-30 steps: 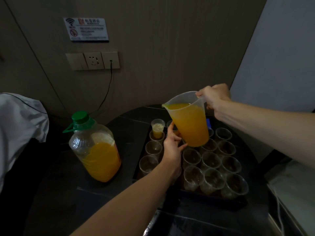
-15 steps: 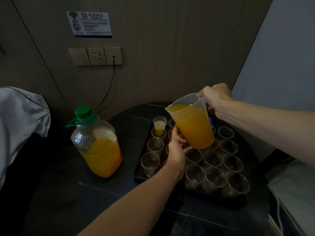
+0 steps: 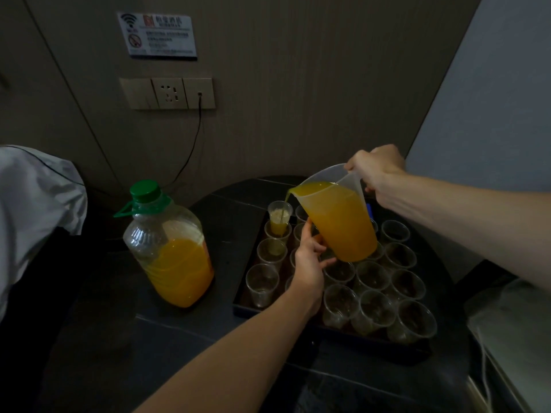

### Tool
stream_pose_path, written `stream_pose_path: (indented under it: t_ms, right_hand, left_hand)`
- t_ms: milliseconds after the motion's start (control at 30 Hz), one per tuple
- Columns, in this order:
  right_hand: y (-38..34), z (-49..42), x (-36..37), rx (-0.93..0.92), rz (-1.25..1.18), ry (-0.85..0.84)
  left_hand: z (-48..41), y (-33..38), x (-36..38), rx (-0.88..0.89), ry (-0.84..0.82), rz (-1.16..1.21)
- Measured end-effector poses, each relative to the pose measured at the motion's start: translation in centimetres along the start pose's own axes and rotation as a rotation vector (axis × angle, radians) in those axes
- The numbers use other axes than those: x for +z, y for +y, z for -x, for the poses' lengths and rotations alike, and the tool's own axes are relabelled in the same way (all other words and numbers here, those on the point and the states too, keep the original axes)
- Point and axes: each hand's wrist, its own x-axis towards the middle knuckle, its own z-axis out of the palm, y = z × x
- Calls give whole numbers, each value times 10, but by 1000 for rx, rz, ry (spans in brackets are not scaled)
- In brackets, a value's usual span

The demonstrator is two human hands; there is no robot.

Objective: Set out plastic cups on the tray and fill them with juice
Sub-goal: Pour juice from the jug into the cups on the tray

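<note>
I grip the handle of the juice jug (image 3: 340,222) with my right hand (image 3: 375,171). My left hand (image 3: 308,257) rests with loose fingers against its lower wall, I think to steady the weight. The jug hangs over the tray (image 3: 241,305), its long axis leaning left. The spout points down-left and a thin stream enters the far-left cup (image 3: 279,214).
</note>
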Motion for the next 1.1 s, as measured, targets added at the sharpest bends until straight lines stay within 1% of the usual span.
stream_pose_path:
  t_ms: [700,1100]
  right_hand:
    - [-5,1,-5,-3,18,-20]
    - [-7,1,-2,-12,22,6]
  left_hand:
    - [-1,3,3,-25,21,-19]
    - [-1,3,4,-7,44,-45]
